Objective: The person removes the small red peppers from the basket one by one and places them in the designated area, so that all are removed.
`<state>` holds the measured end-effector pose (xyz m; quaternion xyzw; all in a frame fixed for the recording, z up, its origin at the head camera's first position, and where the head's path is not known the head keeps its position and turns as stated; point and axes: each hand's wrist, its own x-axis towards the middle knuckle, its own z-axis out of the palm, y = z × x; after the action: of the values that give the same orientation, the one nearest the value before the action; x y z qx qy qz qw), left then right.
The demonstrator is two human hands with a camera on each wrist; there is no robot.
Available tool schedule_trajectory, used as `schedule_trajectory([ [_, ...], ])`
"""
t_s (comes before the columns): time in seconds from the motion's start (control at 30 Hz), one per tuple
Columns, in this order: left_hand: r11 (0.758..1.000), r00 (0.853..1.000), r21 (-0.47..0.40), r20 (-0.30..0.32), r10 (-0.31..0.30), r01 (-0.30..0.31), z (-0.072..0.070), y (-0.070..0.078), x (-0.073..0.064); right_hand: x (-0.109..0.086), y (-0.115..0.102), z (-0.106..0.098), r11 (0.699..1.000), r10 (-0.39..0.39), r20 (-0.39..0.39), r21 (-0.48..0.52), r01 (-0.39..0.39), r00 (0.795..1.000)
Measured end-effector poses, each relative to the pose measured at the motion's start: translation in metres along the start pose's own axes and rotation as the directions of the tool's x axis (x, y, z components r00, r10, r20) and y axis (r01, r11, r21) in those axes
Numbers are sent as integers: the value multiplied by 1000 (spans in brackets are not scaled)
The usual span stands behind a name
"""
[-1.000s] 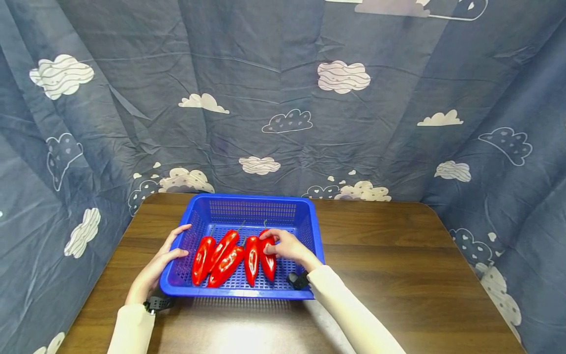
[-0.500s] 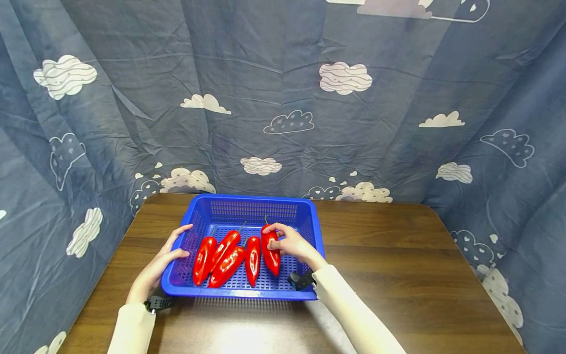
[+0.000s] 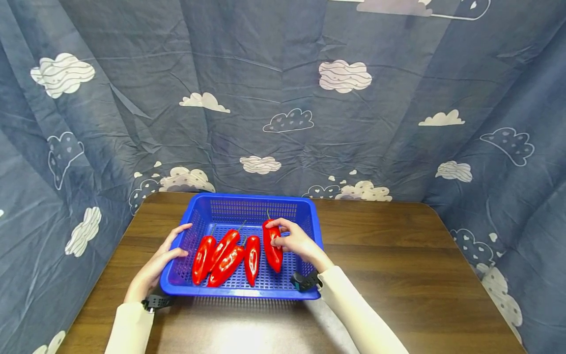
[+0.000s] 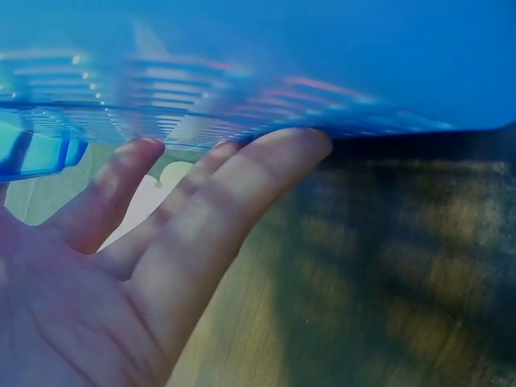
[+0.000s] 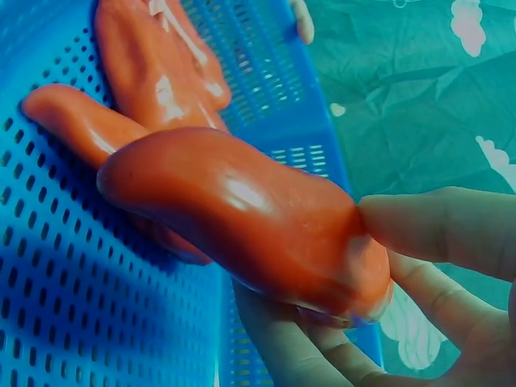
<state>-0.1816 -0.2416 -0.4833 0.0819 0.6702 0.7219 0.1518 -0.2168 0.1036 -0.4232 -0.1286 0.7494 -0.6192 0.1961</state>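
A blue perforated plastic basket (image 3: 240, 293) stands on the wooden table. Inside it several glossy red peppers lie side by side, among them one near the left wall (image 3: 204, 260) and one in the middle (image 3: 252, 260). My right hand (image 3: 300, 243) pinches the rightmost red pepper (image 3: 272, 253) near its stem end, thumb on one side and fingers on the other. In the right wrist view that pepper (image 5: 234, 210) is tilted above the others. My left hand (image 3: 152, 268) touches the basket's left side with extended fingers; the left wrist view shows them against its outer wall (image 4: 403, 56).
The brown table (image 3: 398, 265) extends to the right of the basket. A dark blue curtain (image 3: 283, 147) with cloud prints hangs behind it and at both sides. Black bands (image 3: 158, 301) sit on the wrists below cream sleeves (image 3: 130, 327).
My right hand has moved up and slightly right with the rightmost pepper, widening the gap to its neighbour. The left hand and the basket have stayed in place.
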Motion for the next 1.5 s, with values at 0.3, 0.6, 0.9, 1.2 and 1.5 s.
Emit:
schedule_trajectory([
  [0.3,1000,1000,9,-3,-10,10,0,2,0,-4,8,-9,999,-39,-13,32,39,999],
  [0.6,1000,1000,2,17,11,-11,0,0,-2,-14,5,-20,999,-39,-23,12,39,999],
  [0.9,1000,1000,5,17,11,-11,-2,0,-3,-24,-2,-29,998,-55,-32,-14,54,998],
  [1.2,1000,1000,5,17,7,-7,-2,0,-1,-30,0,-45,997,-76,-68,4,77,995],
  [1.5,1000,999,-24,33,3,-2,-2,0,-3,-39,4,-62,993,-116,-103,-13,115,988],
])
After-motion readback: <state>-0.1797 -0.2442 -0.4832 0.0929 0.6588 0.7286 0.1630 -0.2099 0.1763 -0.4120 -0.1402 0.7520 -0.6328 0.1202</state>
